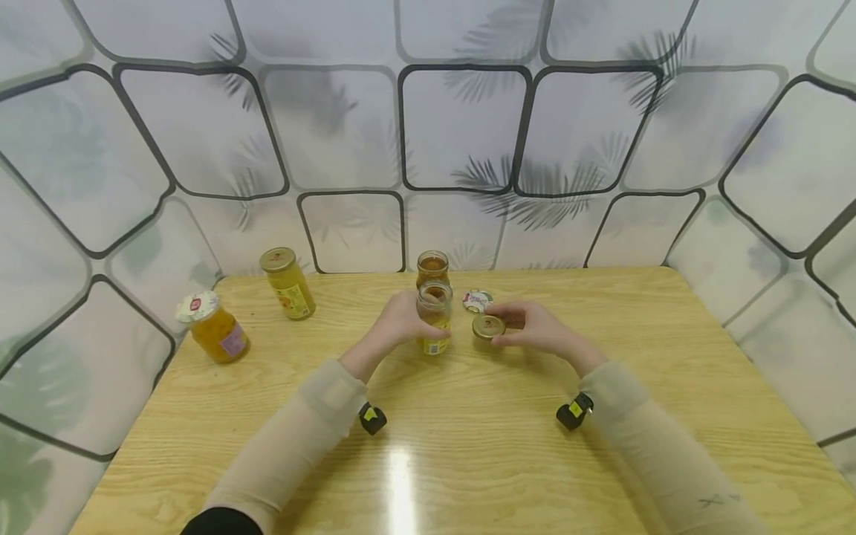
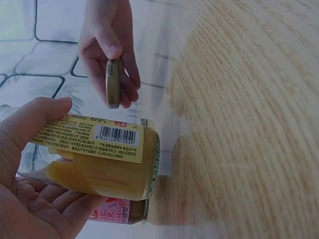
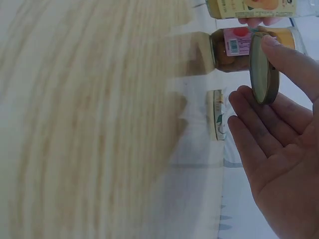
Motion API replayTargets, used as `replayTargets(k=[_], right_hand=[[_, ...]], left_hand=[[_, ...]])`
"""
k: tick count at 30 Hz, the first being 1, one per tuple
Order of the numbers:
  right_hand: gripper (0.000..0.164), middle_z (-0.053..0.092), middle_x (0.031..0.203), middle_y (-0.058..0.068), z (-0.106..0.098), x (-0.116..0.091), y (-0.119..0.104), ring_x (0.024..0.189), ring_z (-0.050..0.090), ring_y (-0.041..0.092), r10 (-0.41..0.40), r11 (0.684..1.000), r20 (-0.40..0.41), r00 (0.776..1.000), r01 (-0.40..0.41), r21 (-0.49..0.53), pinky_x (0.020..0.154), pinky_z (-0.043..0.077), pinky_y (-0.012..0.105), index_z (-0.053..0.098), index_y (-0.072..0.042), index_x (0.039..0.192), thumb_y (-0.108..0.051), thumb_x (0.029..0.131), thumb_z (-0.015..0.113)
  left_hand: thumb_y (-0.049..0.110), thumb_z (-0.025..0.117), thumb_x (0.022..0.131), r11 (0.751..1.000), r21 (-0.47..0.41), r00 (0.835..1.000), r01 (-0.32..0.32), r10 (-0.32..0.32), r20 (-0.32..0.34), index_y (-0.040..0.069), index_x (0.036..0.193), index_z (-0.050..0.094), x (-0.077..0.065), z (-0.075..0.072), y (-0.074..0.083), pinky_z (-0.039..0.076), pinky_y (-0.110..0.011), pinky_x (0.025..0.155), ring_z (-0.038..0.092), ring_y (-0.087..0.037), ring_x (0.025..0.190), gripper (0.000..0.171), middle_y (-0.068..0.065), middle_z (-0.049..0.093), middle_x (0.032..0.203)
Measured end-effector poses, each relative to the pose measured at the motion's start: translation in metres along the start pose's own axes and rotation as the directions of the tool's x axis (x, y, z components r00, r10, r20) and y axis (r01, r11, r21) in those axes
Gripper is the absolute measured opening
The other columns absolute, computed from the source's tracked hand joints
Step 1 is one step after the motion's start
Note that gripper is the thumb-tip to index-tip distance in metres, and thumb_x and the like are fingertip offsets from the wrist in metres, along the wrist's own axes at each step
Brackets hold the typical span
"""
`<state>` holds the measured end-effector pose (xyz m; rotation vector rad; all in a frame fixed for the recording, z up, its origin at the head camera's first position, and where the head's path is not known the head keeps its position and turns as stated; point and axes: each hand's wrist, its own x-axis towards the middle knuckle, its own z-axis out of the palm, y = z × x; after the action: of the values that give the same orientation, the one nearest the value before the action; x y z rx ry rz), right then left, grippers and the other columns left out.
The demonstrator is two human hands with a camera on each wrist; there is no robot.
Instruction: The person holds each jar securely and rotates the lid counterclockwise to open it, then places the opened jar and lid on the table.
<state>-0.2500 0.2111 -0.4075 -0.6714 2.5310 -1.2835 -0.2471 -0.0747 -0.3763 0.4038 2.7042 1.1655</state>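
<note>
My left hand [image 1: 401,319] grips an uncapped glass jar [image 1: 436,343] with a yellow label. In the left wrist view, yellow contents show inside this jar [image 2: 99,174], and a barcode faces the camera. To its right, my right hand [image 1: 538,329] pinches a gold metal lid [image 1: 489,327] between thumb and fingers, apart from the jar. The lid [image 3: 261,69] is held on edge in the right wrist view. Behind the gripped jar stands a second lidless jar [image 1: 432,266] with brownish contents and a pink label [image 3: 238,42].
A white patterned lid [image 1: 478,300] lies on the wooden table [image 1: 468,431] just beyond my right fingers. At the left stand two capped jars: an orange one with a white lid [image 1: 221,334] and a yellow one with a gold lid [image 1: 291,290]. A patterned wall covering [image 1: 461,126] borders the table.
</note>
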Motion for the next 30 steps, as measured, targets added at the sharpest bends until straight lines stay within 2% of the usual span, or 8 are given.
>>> replayTargets(k=[4,13,25,30], right_hand=[[0.059,0.069,0.137,0.027,0.004,0.000,0.003,0.125,0.068,0.041,-0.007,1.000,0.002,1.000,0.007,-0.026,0.112,0.053,0.054,0.063,0.007,0.140,-0.008,0.089,0.086],[0.060,0.069,0.136,0.027,0.010,0.001,0.007,0.125,0.069,0.043,-0.014,0.996,0.000,1.000,0.014,-0.085,0.113,0.052,0.053,0.064,0.007,0.139,-0.010,0.087,0.088],[0.062,0.067,0.140,0.027,0.013,0.005,0.006,0.129,0.066,0.044,-0.010,0.994,0.018,1.000,0.012,-0.111,0.115,0.051,0.054,0.062,0.008,0.140,-0.007,0.086,0.088],[0.063,0.068,0.140,0.025,0.015,0.005,0.006,0.129,0.066,0.043,-0.008,0.988,0.013,1.000,0.010,-0.156,0.115,0.050,0.054,0.063,0.005,0.141,-0.009,0.085,0.089]], left_hand=[[0.024,0.096,0.077,1.000,0.005,1.000,0.002,-0.002,0.003,0.000,0.128,0.069,0.001,0.001,-0.002,0.055,-0.047,0.110,0.069,-0.035,0.122,0.063,-0.018,0.075,0.129],[0.026,0.096,0.077,1.000,0.016,1.000,0.004,-0.004,0.006,0.001,0.134,0.066,0.003,0.005,-0.007,0.053,-0.049,0.113,0.067,-0.036,0.127,0.068,-0.018,0.072,0.135],[0.025,0.095,0.078,0.999,-0.028,0.999,0.039,-0.040,-0.010,0.002,0.129,0.069,0.002,0.007,-0.011,0.053,-0.049,0.113,0.067,-0.036,0.127,0.062,-0.019,0.072,0.135],[0.027,0.095,0.078,0.998,-0.033,0.999,0.052,-0.053,-0.012,0.002,0.126,0.070,0.002,0.009,-0.013,0.054,-0.049,0.111,0.068,-0.036,0.125,0.059,-0.018,0.073,0.132]])
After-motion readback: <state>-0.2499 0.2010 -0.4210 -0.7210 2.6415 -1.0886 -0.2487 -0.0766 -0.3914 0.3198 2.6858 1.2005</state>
